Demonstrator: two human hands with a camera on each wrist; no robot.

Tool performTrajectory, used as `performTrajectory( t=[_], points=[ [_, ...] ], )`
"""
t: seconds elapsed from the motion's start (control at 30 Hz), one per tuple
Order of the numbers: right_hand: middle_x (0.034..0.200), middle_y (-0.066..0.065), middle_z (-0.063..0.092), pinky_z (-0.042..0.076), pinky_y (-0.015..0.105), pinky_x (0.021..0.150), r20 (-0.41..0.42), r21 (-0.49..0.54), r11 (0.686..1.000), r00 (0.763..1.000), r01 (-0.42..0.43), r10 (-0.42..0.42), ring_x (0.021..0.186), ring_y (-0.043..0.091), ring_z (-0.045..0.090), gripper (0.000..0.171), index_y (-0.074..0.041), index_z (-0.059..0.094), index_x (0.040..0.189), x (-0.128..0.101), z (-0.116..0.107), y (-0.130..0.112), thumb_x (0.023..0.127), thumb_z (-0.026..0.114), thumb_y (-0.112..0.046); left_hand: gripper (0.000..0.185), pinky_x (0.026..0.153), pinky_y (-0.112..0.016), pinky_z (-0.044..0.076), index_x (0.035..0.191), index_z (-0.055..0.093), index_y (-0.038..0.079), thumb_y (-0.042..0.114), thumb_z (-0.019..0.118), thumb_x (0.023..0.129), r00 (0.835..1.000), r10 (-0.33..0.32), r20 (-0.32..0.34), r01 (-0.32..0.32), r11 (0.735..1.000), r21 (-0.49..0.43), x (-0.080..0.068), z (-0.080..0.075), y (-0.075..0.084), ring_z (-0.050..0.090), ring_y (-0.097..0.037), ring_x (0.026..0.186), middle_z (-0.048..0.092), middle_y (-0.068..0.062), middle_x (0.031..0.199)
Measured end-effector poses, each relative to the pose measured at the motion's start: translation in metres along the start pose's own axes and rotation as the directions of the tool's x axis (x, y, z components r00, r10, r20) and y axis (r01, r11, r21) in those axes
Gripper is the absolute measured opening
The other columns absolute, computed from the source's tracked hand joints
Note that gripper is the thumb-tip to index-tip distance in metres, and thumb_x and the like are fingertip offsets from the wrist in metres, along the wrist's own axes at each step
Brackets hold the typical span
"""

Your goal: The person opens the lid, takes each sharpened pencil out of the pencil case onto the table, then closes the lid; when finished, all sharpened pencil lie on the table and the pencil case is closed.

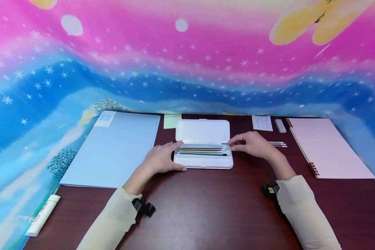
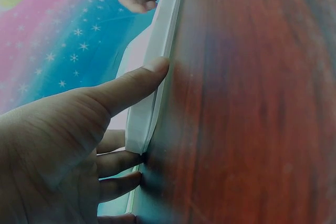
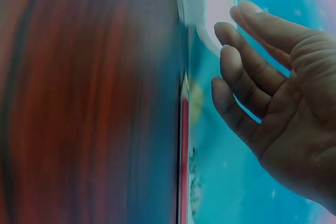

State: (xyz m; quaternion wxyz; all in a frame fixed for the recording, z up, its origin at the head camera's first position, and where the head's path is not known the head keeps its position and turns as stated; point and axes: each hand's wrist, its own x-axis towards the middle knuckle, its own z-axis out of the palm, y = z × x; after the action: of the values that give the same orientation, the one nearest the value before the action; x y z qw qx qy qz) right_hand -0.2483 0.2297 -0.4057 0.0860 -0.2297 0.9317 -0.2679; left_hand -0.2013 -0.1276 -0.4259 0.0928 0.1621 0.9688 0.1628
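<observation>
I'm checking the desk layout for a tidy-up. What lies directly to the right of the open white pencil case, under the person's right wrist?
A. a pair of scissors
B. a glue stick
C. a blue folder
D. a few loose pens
D: a few loose pens lie on the table beside the pencil case, just past the right hand.

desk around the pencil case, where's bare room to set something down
Widest bare wood lies in front of the open pencil case, between the two forearms. A narrower strip runs between the right hand and the pink spiral notebook. It is crowded behind and beside the case: left hand, blue folder, loose pens, eraser.
</observation>
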Motion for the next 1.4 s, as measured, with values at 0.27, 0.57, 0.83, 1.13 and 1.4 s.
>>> performTrajectory(
  t=[0.27, 0.57, 0.83, 1.13, 1.4],
  points=[
    [0.115, -0.001, 0.077, 0.056, 0.045, 0.094, 0.117, -0.069, 0.993, 0.989, 0.098, -0.089, 0.108, 0.017, 0.070, 0.022, -0.022, 0.079, 0.114, 0.013, 0.013, -0.017, 0.093, 0.073, -0.017, 0.103, 0.119, -0.055, 0.033, 0.159, 0.037, 0.026, 0.066, 0.080, 0.073, 1.000, -0.004, 0.004, 0.004, 1.000, -0.003, 0.000, 0.000, -0.001, 0.045, -0.032, 0.145, 0.048, -0.013, 0.156],
    [0.101, -0.006, 0.078, 0.054, 0.036, 0.080, 0.168, -0.187, 0.971, 0.979, 0.150, -0.119, 0.082, 0.008, 0.062, 0.018, -0.025, 0.081, 0.107, 0.017, 0.017, -0.027, 0.093, 0.074, -0.017, 0.104, 0.118, -0.056, 0.034, 0.158, 0.037, 0.025, 0.067, 0.080, 0.073, 1.000, 0.003, 0.001, -0.003, 1.000, 0.012, 0.002, 0.001, -0.001, 0.047, -0.032, 0.144, 0.049, -0.013, 0.156],
    [0.096, -0.007, 0.076, 0.055, 0.037, 0.081, 0.178, -0.281, 0.950, 0.980, 0.133, -0.084, 0.080, 0.009, 0.062, 0.013, -0.024, 0.080, 0.103, 0.017, 0.019, -0.039, 0.093, 0.074, -0.018, 0.104, 0.118, -0.056, 0.034, 0.159, 0.037, 0.025, 0.066, 0.080, 0.073, 1.000, 0.002, 0.002, -0.002, 1.000, 0.008, 0.001, 0.001, -0.001, 0.046, -0.033, 0.144, 0.049, -0.014, 0.155],
    [0.080, -0.008, 0.065, 0.046, 0.030, 0.069, 0.174, -0.297, 0.941, 0.978, 0.163, -0.114, 0.072, 0.011, 0.054, 0.007, -0.021, 0.074, 0.096, 0.021, 0.022, -0.040, 0.092, 0.073, -0.015, 0.104, 0.118, -0.057, 0.034, 0.158, 0.037, 0.025, 0.066, 0.080, 0.073, 1.000, 0.006, -0.006, -0.006, 1.000, 0.004, 0.002, 0.002, -0.003, 0.046, -0.032, 0.144, 0.049, -0.014, 0.156],
    [0.087, -0.009, 0.070, 0.050, 0.031, 0.073, 0.101, -0.203, 0.960, 0.979, 0.196, -0.178, 0.076, 0.008, 0.056, 0.013, -0.023, 0.079, 0.102, 0.015, 0.018, -0.029, 0.091, 0.075, -0.015, 0.104, 0.118, -0.056, 0.034, 0.159, 0.037, 0.026, 0.068, 0.079, 0.073, 1.000, 0.008, 0.001, -0.008, 1.000, 0.004, 0.002, 0.002, -0.004, 0.045, -0.031, 0.146, 0.048, -0.013, 0.156]
  ],
)
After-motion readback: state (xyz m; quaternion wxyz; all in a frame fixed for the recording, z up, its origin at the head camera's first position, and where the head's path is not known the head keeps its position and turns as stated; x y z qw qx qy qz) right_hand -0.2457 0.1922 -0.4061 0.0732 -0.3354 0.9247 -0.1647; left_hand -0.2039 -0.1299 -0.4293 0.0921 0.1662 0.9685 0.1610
